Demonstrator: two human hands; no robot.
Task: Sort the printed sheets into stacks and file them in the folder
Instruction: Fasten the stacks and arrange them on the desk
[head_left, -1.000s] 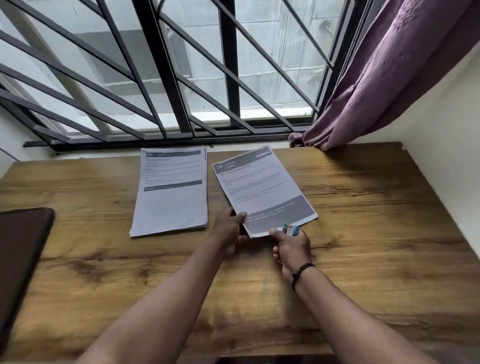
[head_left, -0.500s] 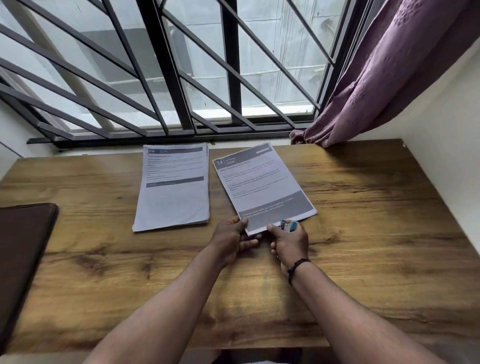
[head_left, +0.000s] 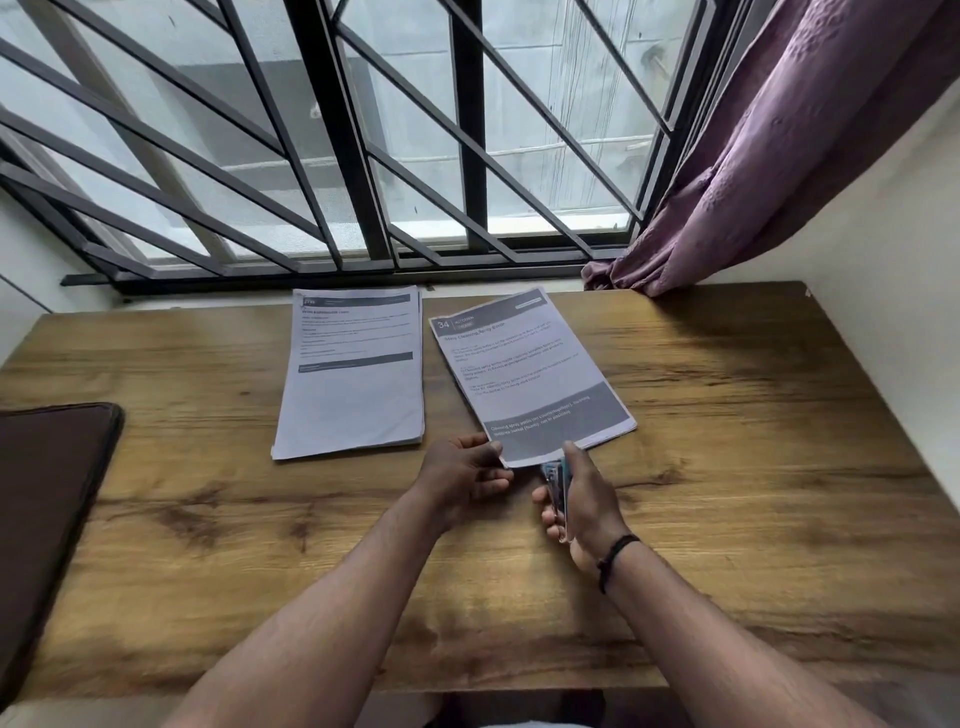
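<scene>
Your left hand pinches the right stack at its near corner on the surface, steadying it so your right hand, gripping a stapler, can bind it.

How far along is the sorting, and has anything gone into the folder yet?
Done: one stack lies squared near the window. In hand: the left hand pinches the near corner of the second, angled stack, while the right hand grips a small stapler-like tool at that edge. Left: filing. The dark folder lies closed at the table's left edge, nothing visibly in it.
</scene>
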